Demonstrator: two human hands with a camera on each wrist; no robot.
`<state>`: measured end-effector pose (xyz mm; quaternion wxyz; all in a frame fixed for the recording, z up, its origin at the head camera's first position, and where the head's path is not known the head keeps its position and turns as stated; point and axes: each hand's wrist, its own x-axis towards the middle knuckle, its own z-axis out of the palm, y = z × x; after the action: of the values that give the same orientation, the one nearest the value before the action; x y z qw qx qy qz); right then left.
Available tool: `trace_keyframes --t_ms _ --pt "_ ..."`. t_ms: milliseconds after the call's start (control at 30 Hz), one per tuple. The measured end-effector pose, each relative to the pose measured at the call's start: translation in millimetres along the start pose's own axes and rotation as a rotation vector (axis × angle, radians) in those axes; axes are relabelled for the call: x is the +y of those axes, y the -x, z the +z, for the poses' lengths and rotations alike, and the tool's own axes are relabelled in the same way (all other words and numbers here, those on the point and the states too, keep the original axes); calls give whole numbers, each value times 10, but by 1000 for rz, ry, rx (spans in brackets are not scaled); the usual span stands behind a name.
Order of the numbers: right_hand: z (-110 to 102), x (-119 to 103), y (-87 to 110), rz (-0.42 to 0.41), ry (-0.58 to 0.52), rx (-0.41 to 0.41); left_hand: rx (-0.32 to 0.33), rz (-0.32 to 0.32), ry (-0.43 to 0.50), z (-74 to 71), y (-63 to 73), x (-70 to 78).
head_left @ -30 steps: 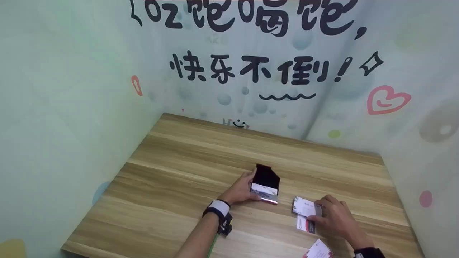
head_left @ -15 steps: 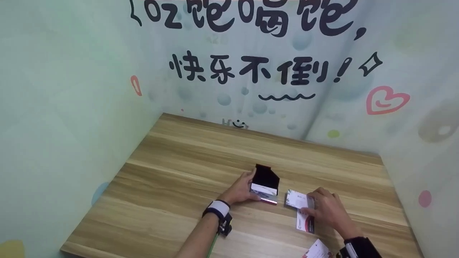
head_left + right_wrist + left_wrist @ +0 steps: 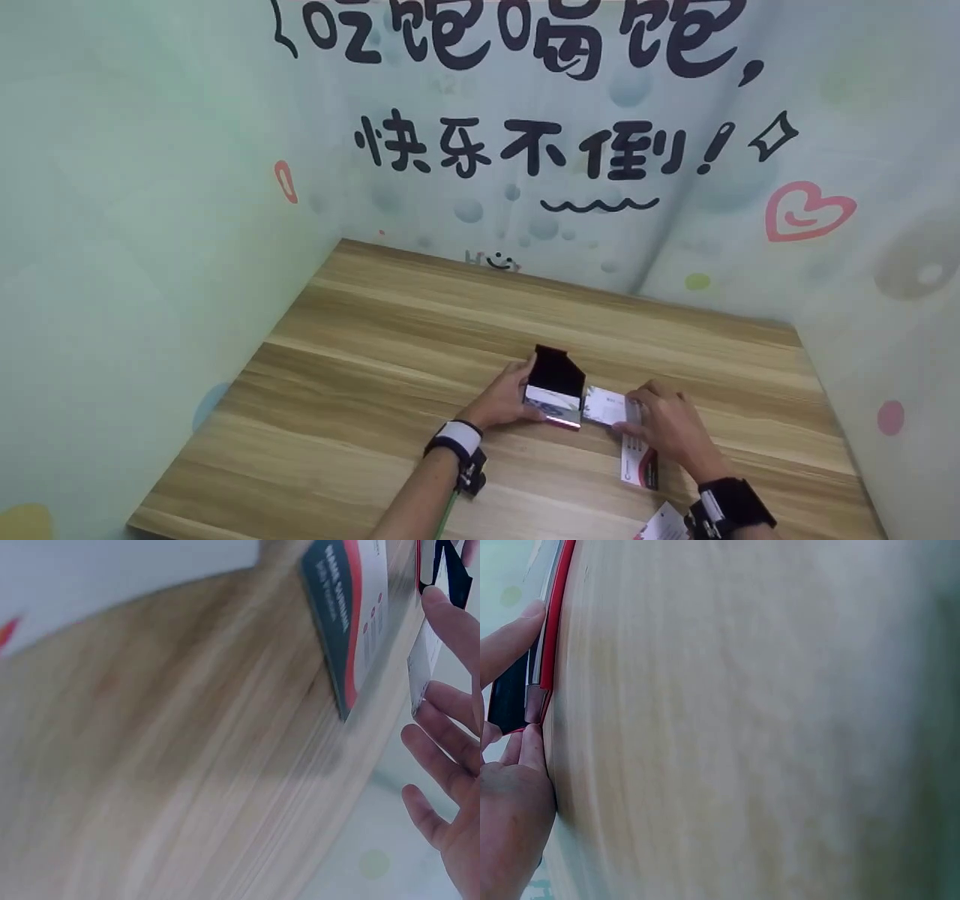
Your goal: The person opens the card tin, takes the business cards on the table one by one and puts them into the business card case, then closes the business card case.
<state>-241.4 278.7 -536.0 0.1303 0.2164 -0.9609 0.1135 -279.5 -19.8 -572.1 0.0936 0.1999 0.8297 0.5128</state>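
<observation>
My left hand point(image 3: 501, 399) grips an open business card case point(image 3: 559, 373) with a black inside flap, its thumb on the near edge. A white, grey-patterned insert point(image 3: 551, 405) shows in the lower half. The left wrist view shows the case's red edge point(image 3: 553, 637) low over the tabletop. My right hand point(image 3: 670, 426) pinches white business cards point(image 3: 604, 405), thick at the edge like a small stack, right at the case's right side. Its thumb and index finger do the holding in the right wrist view, other fingers spread apart.
A red, white and dark business card point(image 3: 637, 461) lies under and in front of the right hand. Another white card point(image 3: 664, 523) is at the near edge, partly behind the right wristband point(image 3: 731, 506). The wooden table point(image 3: 360, 360) meets printed walls behind and beside it.
My right hand has moved left and slightly away from me with the white cards, up to the case. The left hand and case have stayed in place.
</observation>
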Motion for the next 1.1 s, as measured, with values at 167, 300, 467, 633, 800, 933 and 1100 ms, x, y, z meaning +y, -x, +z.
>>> trace_keyframes --t_ms 167,300,467,633,800,933,1100 --pt "4 -40 -69 1 -21 7 3 -4 8 3 4 6" --pt "28 -74 -116 2 -14 19 -4 -19 23 3 4 14" --pt "82 -123 -179 -6 5 54 -1 -22 26 -4 -4 16" --pt "125 -172 -234 -4 8 82 -6 -13 10 1 1 1" --pt "144 -213 -317 -19 14 118 -9 -5 13 -4 13 -1" --pt "149 -245 -386 -43 24 151 -9 -7 31 -15 -1 6" --pt "173 -292 -428 -35 33 144 -14 -21 35 -11 1 1"
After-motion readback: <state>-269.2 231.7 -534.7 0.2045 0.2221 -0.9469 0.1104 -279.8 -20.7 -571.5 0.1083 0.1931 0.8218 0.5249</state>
